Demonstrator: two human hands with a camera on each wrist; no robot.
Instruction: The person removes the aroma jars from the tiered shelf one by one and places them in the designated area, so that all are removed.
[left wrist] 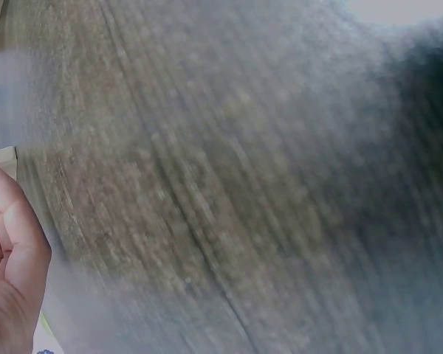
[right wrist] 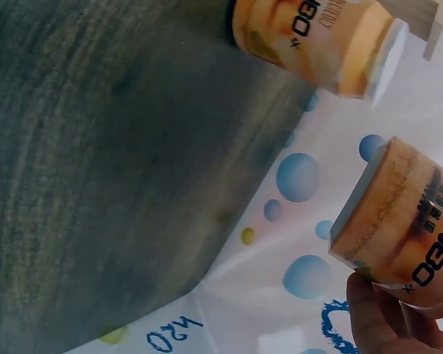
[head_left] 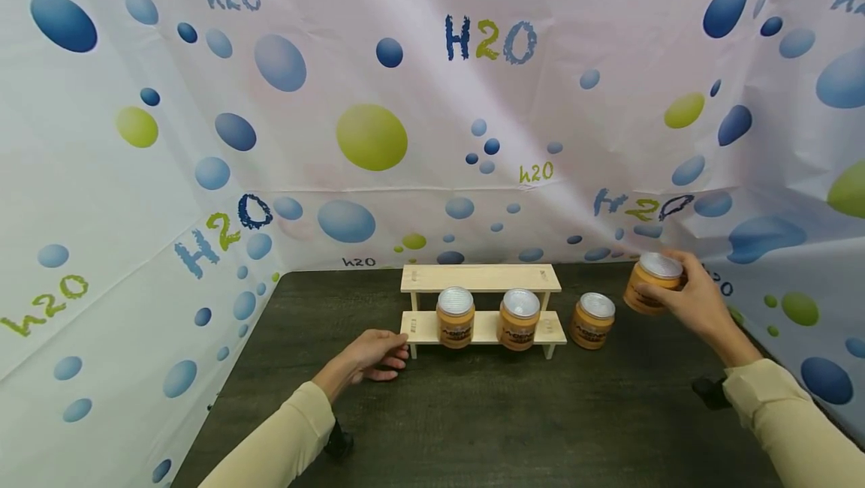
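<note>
A two-tier wooden stand (head_left: pixel 481 278) bears two orange jars with silvery lids on its lower step, a left one (head_left: pixel 456 318) and a right one (head_left: pixel 519 320). My left hand (head_left: pixel 368 356) touches the left end of that lower step with thumb and fingertips; in the left wrist view the hand (left wrist: pixel 13 258) shows at the left edge. To the right of the stand another jar (head_left: pixel 592 321) is upright on the table. My right hand (head_left: pixel 696 300) grips a fourth jar (head_left: pixel 654 282), slightly tilted and raised; the right wrist view shows this jar (right wrist: pixel 406 228) above the fingers (right wrist: pixel 387 317).
The dark wood-grain table (head_left: pixel 459 420) meets a white patterned curtain (head_left: pixel 432 225) behind the stand and on both sides. The stand's upper step carries no jar. In the right wrist view the standing jar (right wrist: pixel 317 44) is near the top.
</note>
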